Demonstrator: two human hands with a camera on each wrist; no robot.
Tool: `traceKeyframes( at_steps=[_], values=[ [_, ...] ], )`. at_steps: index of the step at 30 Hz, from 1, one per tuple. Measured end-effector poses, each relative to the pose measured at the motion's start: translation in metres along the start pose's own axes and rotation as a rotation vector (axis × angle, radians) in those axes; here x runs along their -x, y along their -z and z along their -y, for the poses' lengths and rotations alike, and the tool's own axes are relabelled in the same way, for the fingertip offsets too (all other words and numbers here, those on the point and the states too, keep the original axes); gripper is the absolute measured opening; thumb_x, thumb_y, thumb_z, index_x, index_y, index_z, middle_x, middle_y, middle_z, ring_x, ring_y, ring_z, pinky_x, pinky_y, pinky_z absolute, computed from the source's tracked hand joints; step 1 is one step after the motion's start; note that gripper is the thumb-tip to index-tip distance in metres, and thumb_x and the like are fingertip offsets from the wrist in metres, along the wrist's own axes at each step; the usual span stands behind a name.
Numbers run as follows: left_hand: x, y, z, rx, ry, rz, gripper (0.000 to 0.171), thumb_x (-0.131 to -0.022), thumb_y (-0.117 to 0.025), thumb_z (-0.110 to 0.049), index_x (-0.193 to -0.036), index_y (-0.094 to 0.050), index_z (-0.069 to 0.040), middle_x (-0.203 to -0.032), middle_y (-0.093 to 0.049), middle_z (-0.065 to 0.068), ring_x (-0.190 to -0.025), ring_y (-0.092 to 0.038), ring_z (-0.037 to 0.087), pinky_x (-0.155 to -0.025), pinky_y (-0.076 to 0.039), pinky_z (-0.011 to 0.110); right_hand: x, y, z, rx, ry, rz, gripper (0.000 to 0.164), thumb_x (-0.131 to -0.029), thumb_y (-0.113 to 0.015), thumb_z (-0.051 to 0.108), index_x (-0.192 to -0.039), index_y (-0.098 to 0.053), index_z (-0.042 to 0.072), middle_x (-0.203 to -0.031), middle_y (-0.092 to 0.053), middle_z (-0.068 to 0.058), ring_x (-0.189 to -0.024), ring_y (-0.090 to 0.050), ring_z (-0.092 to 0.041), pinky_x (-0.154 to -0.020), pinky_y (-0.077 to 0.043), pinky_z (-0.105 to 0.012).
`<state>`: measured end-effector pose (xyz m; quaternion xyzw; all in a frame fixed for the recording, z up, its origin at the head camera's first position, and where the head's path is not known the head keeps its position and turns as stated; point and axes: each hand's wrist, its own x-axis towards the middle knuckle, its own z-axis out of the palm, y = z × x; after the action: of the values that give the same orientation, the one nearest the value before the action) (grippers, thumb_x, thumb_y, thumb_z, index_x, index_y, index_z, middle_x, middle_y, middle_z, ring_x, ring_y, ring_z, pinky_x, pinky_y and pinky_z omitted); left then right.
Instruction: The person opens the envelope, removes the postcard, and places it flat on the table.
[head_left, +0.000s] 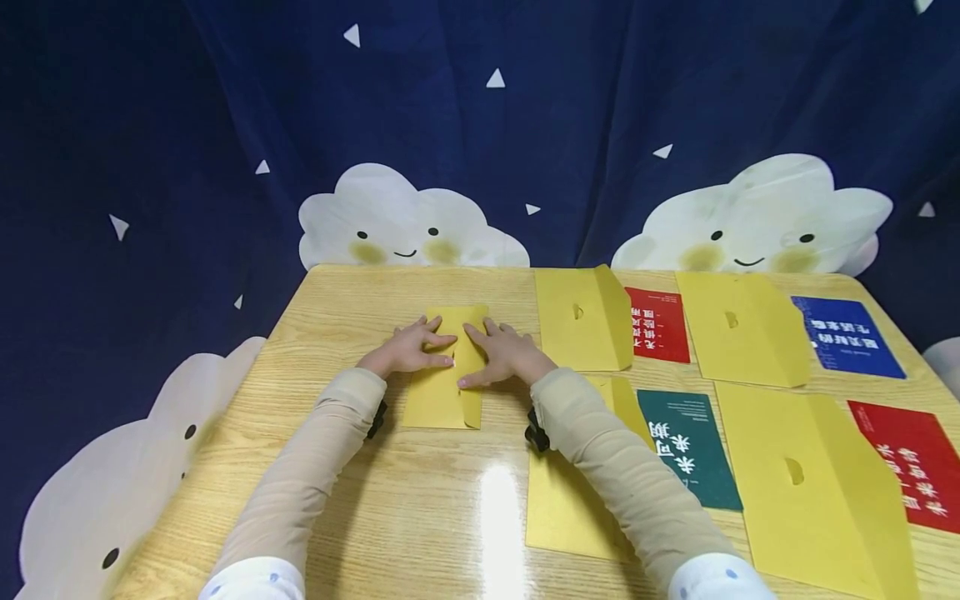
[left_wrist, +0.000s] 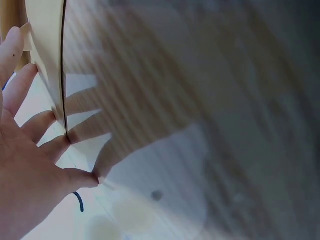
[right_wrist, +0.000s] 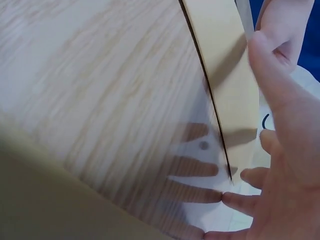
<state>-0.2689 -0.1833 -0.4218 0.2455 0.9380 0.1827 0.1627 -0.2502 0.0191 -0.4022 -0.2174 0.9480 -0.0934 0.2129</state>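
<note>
A yellow envelope (head_left: 435, 404) lies on the wooden table, its flap folded along the right side and a small slot near its middle. My left hand (head_left: 412, 346) rests on its left part with fingers spread, the thumb beside the slot. From the right, my right hand (head_left: 510, 354) touches the envelope's right part, its thumb low on the flap. Seen from the left wrist, the envelope (left_wrist: 47, 35) appears edge-on under the left fingers (left_wrist: 40, 125). The right wrist view has the envelope (right_wrist: 230, 85) alongside the right hand (right_wrist: 270, 185); some fingertips reach the tabletop past its edge.
To the right lie several larger yellow envelopes (head_left: 772, 467) with flaps out. Beside them are red (head_left: 663, 325), green (head_left: 693, 454) and blue (head_left: 855, 350) cards. My right forearm (head_left: 622, 458) passes over one envelope. A dark blue curtain (head_left: 465, 108) with cloud shapes hangs behind the table.
</note>
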Motion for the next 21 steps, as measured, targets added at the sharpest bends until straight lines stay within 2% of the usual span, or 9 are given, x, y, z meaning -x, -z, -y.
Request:
traceKeyframes(
  at_steps=[3,6,15,21],
  values=[
    [0.000,0.000,-0.001,-0.003,0.002,-0.005,0.055,-0.086,-0.058,-0.044,-0.133,-0.048,-0.016,-0.147,-0.018,0.020,-0.133,-0.006,0.044,-0.094,-0.004,0.071,-0.002,-0.001,0.003,-0.009,-0.012,-0.013,0.098,-0.071,-0.052,0.073,-0.147,-0.008,0.029,-0.151,-0.004,-0.016,-0.134,-0.014,-0.040,-0.098,-0.018,-0.064],
    [0.000,0.000,-0.001,-0.001,0.004,-0.011,0.054,-0.086,-0.058,-0.044,-0.132,-0.049,-0.016,-0.147,-0.018,0.020,-0.133,-0.006,0.044,-0.094,-0.004,0.071,-0.003,-0.003,0.006,0.001,-0.021,-0.031,0.099,-0.070,-0.050,0.076,-0.147,-0.013,0.026,-0.151,-0.005,-0.016,-0.132,-0.016,-0.042,-0.095,-0.022,-0.065],
    [0.000,0.001,-0.002,-0.007,0.013,-0.015,0.054,-0.086,-0.058,-0.045,-0.132,-0.050,-0.017,-0.147,-0.019,0.019,-0.134,-0.007,0.043,-0.093,-0.004,0.072,-0.005,-0.007,0.011,0.015,-0.029,-0.070,0.097,-0.071,-0.053,0.073,-0.147,-0.014,0.027,-0.151,-0.005,-0.015,-0.131,-0.018,-0.045,-0.090,-0.026,-0.068],
    [0.000,0.001,-0.002,-0.015,0.022,-0.006,0.056,-0.086,-0.057,-0.047,-0.132,-0.049,-0.017,-0.147,-0.018,0.019,-0.134,-0.006,0.043,-0.094,-0.003,0.071,-0.002,-0.005,0.010,-0.015,-0.014,-0.073,0.095,-0.074,-0.055,0.068,-0.147,-0.015,0.024,-0.150,-0.005,-0.017,-0.129,-0.022,-0.045,-0.091,-0.030,-0.063]
  ],
)
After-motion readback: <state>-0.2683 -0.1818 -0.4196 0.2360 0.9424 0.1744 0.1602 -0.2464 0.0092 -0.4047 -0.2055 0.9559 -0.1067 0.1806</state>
